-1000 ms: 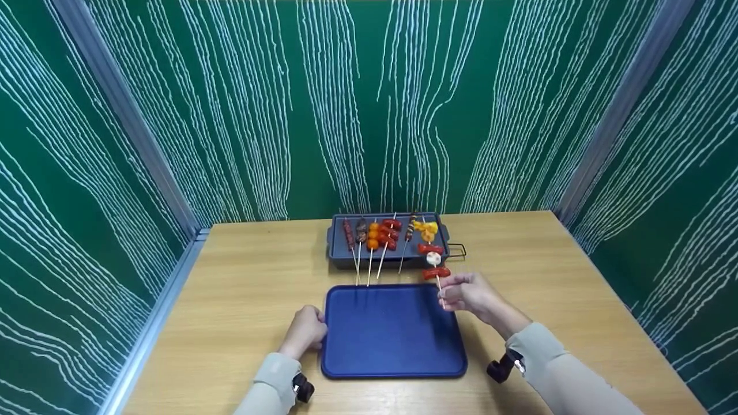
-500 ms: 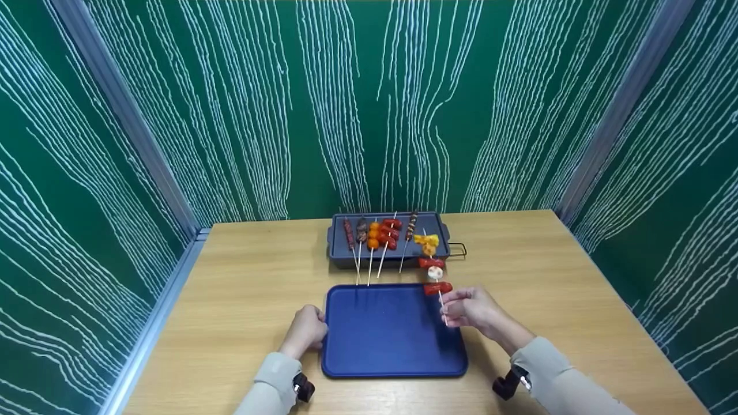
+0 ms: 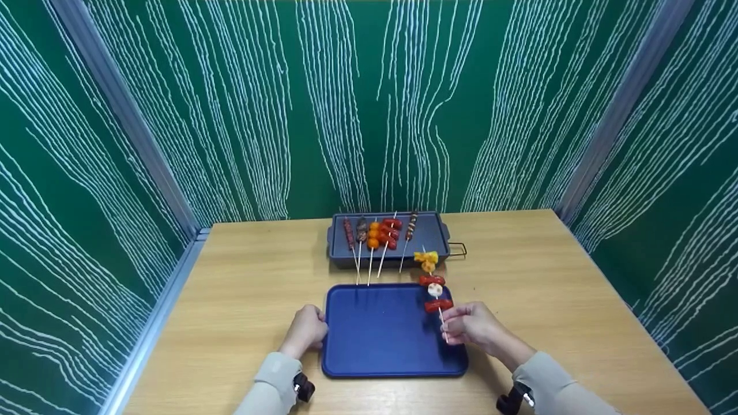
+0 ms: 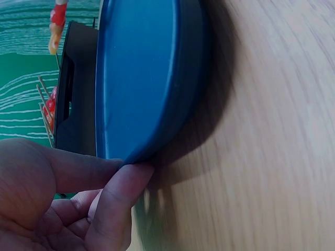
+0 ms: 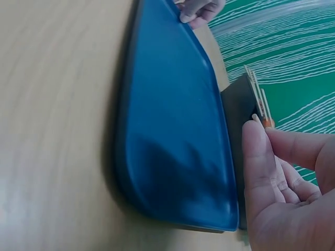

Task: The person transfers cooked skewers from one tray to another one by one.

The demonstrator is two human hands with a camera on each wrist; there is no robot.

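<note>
Right wrist view: just a stub of the held skewer (image 5: 255, 118) peeks past the right grip (image 5: 290, 193), the rest hidden! Left wrist: the top edge slices it off. And both sleeves (image 3: 274, 385) vanish below the head view.

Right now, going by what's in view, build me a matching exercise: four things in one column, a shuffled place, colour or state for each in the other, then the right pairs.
Things:
1. Mixed skewer
2. Tray
3. Dark grill
4. Left hand

Places, colours and states:
A. Bears five skewers
B. Pinches a rim
C. Held in the right hand
D. Blue, lying on the table

Right pairs: 1-C, 2-D, 3-A, 4-B.
</note>
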